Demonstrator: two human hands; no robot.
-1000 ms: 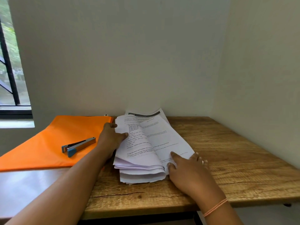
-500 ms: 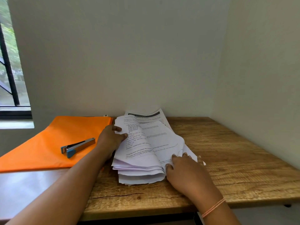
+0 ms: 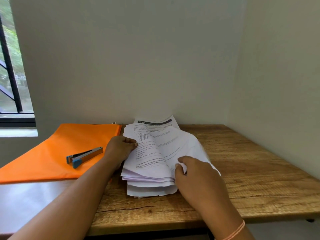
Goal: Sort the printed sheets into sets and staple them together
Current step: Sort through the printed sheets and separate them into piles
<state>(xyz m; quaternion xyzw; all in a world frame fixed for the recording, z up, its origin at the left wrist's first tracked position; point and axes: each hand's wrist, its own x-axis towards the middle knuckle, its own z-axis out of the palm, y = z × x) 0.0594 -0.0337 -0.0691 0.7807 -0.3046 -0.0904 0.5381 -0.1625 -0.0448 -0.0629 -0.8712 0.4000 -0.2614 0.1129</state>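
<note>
Two hands are on the paper, the first watcher says. Where does the pile lie?

The stack of printed sheets (image 3: 150,177) lies on the wooden table (image 3: 259,179), the second answers, toward the far edge by the wall. Its left side is just beside an orange folder (image 3: 52,153). One sheet with a dark header band (image 3: 154,121) sticks out at the far end.

And the left hand (image 3: 119,149)?

It grips the left edge of the upper sheets, with the thumb curled onto the printed page. The fingers are hidden underneath.

The right hand (image 3: 194,175)?

It pinches the near part of a single sheet between thumb and fingers (the paper crumples a little there). That sheet arches up off the pile and its far side is blurred. A thin orange band (image 3: 237,228) circles the wrist.

Where is the stapler (image 3: 84,155)?

It lies on the orange folder, silver with blue ends, left of the left hand and apart from it. Neither hand touches it.

Anything else?

A dark-framed window (image 3: 12,84) at the left edge, with green showing outside.
</note>
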